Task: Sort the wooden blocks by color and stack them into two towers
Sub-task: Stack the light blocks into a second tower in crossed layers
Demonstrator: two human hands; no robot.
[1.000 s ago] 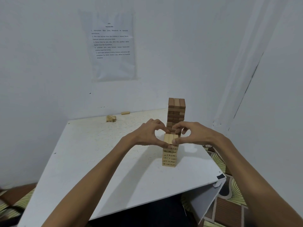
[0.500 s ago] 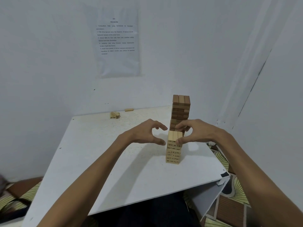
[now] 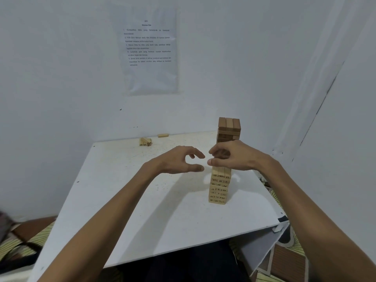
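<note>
Under the right hand point(image 3: 238, 157): light tower point(image 3: 219, 186) of pale numbered blocks, upright on the white table point(image 3: 142, 200); thumb rests on its top edge, fingers curled above, holding nothing I can see. Just left of it: left hand point(image 3: 179, 159), open, thumb and fingers spread, clear of the tower. Behind the right hand: dark tower point(image 3: 229, 129), taller, brown. Far beyond the left hand, at the table's back edge: small pile of loose pale blocks point(image 3: 145, 141); single pale block point(image 3: 163, 135) beside it.
</note>
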